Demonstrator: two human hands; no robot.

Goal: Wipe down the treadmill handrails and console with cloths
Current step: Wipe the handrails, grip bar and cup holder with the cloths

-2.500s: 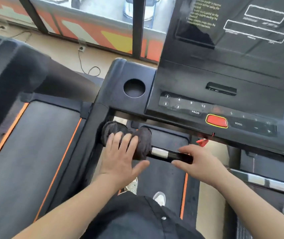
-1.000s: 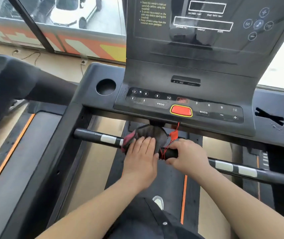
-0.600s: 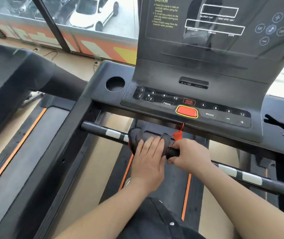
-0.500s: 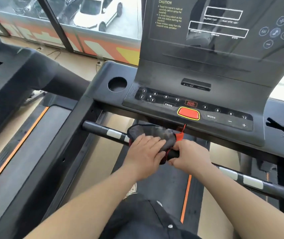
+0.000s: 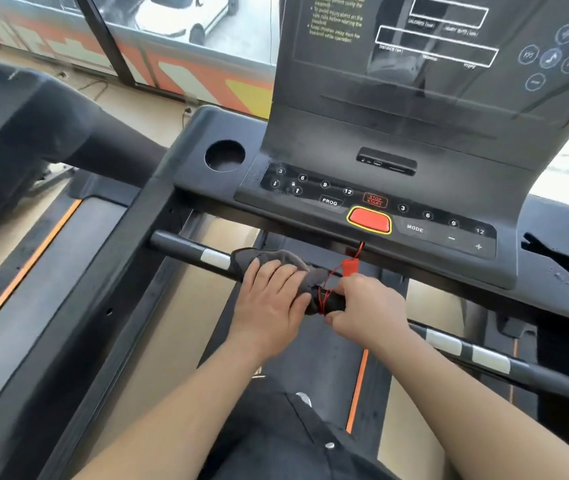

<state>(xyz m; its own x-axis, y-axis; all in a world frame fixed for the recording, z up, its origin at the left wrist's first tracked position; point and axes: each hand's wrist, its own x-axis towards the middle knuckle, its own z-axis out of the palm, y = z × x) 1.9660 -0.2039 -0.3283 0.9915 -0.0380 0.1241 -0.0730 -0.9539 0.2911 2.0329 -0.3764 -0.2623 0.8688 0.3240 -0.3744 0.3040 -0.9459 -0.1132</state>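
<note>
Treadmill belt [image 5: 321,355] below; handrail [image 5: 189,249] lies crosswise, cloth [image 5: 276,255] under left hand [image 5: 272,299]

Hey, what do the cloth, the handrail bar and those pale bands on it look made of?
The cloth: dark grey soft fabric, maybe microfibre; it looks fuzzy and folds over the bar. The handrail bar: smooth black with a dull sheen, painted metal or plastic-coated; the look leaves it open. The pale bands: bright silvery, reflective, probably bare metal plates.
</note>
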